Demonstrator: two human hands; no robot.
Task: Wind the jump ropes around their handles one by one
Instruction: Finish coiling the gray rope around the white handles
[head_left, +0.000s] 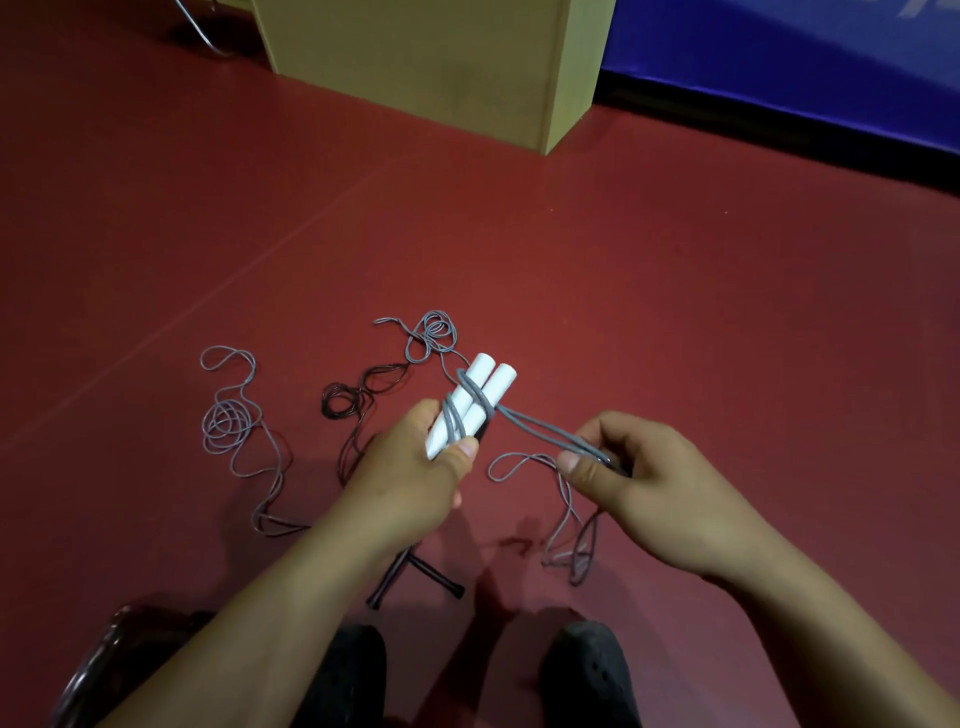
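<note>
Up front, the left hand (415, 470) grasps a pair of white handles (472, 402) side by side, tilted up and away, with a few turns of grey rope (540, 428) crossing them just beyond its fingers. To its right, the right hand (631, 470) pinches that doubled rope, stretched between the two grips; slack loops drop below it onto the red floor (675, 312). Beyond and left of the left hand lie a dark rope (358, 397) and another grey rope (228, 423), loosely tangled.
</note>
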